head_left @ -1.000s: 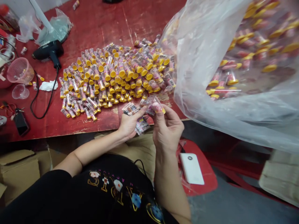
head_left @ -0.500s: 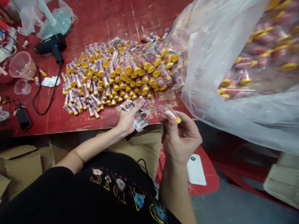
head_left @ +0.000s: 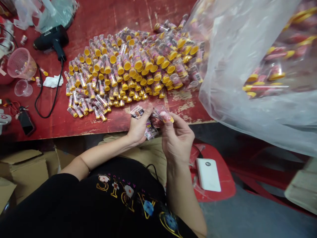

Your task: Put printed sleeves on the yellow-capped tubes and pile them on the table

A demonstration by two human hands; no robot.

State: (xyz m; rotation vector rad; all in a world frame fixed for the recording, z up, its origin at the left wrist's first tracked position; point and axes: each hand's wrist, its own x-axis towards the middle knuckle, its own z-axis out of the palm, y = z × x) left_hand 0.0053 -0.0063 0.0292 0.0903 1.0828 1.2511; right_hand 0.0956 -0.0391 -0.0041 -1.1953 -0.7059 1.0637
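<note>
My right hand (head_left: 177, 137) grips a small clear tube with a yellow cap (head_left: 163, 114) just past the red table's (head_left: 99, 16) front edge. My left hand (head_left: 138, 127) holds a small stack of printed labels (head_left: 148, 127) and its fingertips meet the tube's open end. Beyond both hands a large heap of yellow-capped tubes (head_left: 128, 66) lies on the table, some in rows at the left.
A big clear plastic bag (head_left: 247, 66) with more tubes fills the right side. A black heat gun (head_left: 52, 39) with its cord, a pink basket (head_left: 21, 62), a clear cup (head_left: 22, 88) and keys lie at the left. A white device (head_left: 208, 174) rests on a red stool; cardboard boxes (head_left: 22, 168) stand below.
My right hand swung out to the right with the tube, then came back to my left hand and the labels. The view shifted slightly downward.
</note>
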